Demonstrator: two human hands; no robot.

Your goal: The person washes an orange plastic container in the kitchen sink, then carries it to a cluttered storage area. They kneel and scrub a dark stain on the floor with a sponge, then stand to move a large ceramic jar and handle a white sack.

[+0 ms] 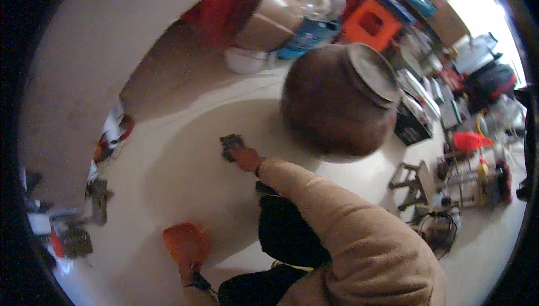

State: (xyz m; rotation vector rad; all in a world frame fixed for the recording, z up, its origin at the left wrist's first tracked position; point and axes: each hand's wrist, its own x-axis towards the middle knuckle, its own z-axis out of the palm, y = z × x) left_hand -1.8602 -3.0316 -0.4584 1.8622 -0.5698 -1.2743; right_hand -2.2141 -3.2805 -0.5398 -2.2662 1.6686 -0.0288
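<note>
My right hand reaches forward, low over the pale floor, and grips a dark crumpled cloth or scrubber; blur hides which. Nearer to me on the left, my left hand holds an orange plastic dustpan or scoop, its wide end pointing away from me. A large brown earthenware jar stands on the floor just beyond my right forearm. Its pale round top faces up and away. The jar's broad shadow lies around my right hand.
Beyond the jar are a cardboard box, a white tub, a blue bag and an orange plastic item. Boxes and clutter crowd the far right. A small wooden stool stands at right, with a wire rack behind it.
</note>
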